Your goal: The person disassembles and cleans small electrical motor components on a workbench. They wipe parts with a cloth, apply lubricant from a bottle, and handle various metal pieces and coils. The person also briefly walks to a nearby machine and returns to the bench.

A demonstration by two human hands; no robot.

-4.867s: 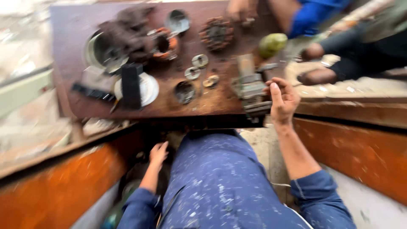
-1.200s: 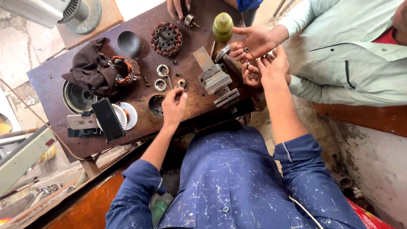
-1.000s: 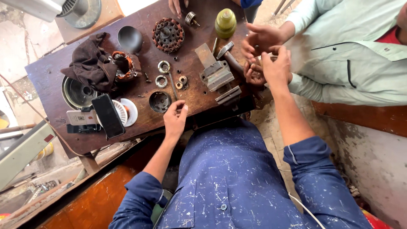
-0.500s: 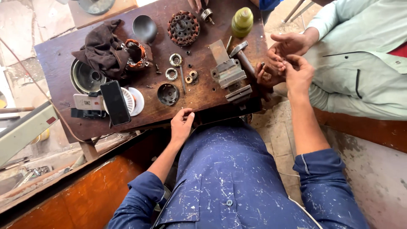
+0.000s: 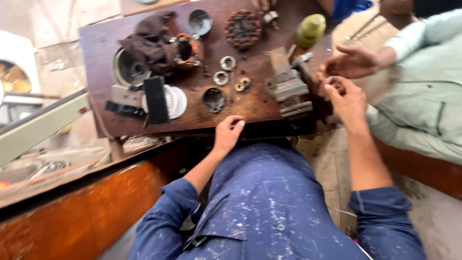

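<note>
While the left hand (image 5: pixel 228 134) rests with curled fingers on the near edge of the dark wooden workboard (image 5: pixel 260 103), the right hand (image 5: pixel 347 98) meets a co-worker's open hand (image 5: pixel 352 61); what it pinches I cannot tell. Steel bearing rings (image 5: pixel 227 63) and copper-wound stator (image 5: pixel 242 28) lie loose, so assembly seems unfinished.

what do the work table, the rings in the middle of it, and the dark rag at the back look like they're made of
The work table looks like worn, stained wood: dull brown and scuffed. The rings look like bare metal, grey with a dull shine. The dark rag looks like soft cloth, since it lies crumpled in folds. The left hand rests at the table's near edge.
</note>
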